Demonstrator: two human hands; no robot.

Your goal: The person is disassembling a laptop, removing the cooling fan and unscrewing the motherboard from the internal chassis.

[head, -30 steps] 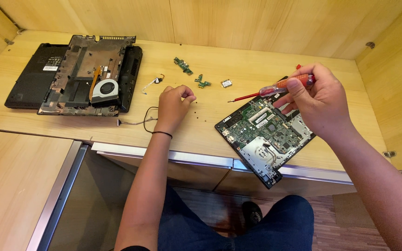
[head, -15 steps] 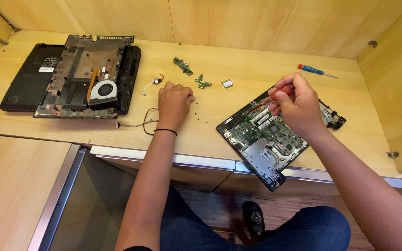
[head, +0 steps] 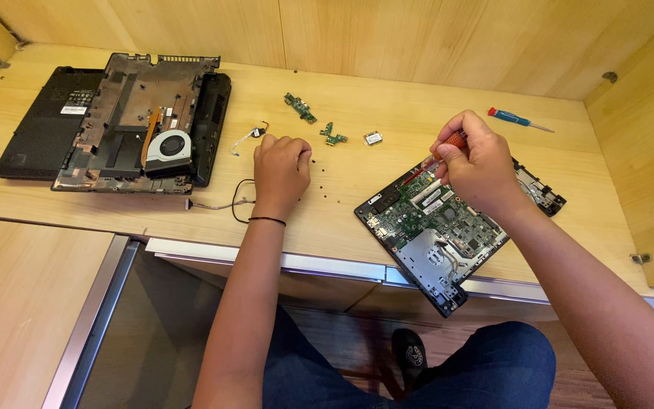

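My right hand (head: 474,163) grips a red-handled screwdriver (head: 445,148) and points its tip down at the far edge of a green laptop motherboard (head: 433,227), which lies at the desk's front right and overhangs the edge. My left hand (head: 281,168) rests as a loose fist on the wooden desk (head: 387,91), fingers curled near several tiny dark screws (head: 325,188). Whether it holds a screw I cannot tell.
A stripped black laptop base with a fan (head: 141,125) lies at the back left. Small green circuit boards (head: 300,107) and a little module (head: 373,138) sit mid-desk. A blue-handled screwdriver (head: 516,119) lies at the back right. A black cable (head: 240,203) loops by my left wrist.
My right hand has come down and to the left with the red screwdriver, from above the desk onto the motherboard's far edge. The blue screwdriver behind it is now uncovered. My left hand stays put.
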